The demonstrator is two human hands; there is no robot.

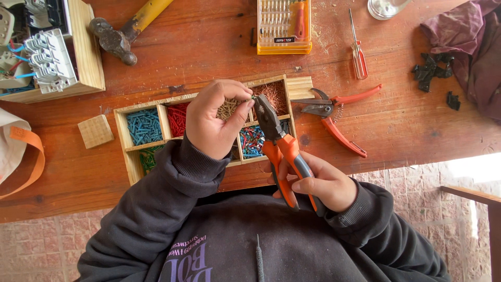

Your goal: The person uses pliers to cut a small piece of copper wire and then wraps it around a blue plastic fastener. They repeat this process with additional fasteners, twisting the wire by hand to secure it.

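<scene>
My left hand (pixel 214 120) pinches a small piece of wire between thumb and fingers, just above a wooden compartment box (pixel 121 130). My right hand (pixel 318 183) grips the orange and grey handles of combination pliers (pixel 274 130). The dark jaws of the pliers point up and meet the wire at my left fingertips. The box holds blue, red, green, mixed-colour and copper wire bits in separate compartments. My left hand hides the middle compartments.
Orange-handled pruning shears (pixel 334 115) lie right of the box. A red screwdriver (pixel 358 52), an orange bit case (pixel 284 26), a hammer (pixel 122 34), a small wood block (pixel 95 131), black clips (pixel 430 70), a maroon cloth (pixel 469 42) and a crate of electrical parts (pixel 88 52) lie around.
</scene>
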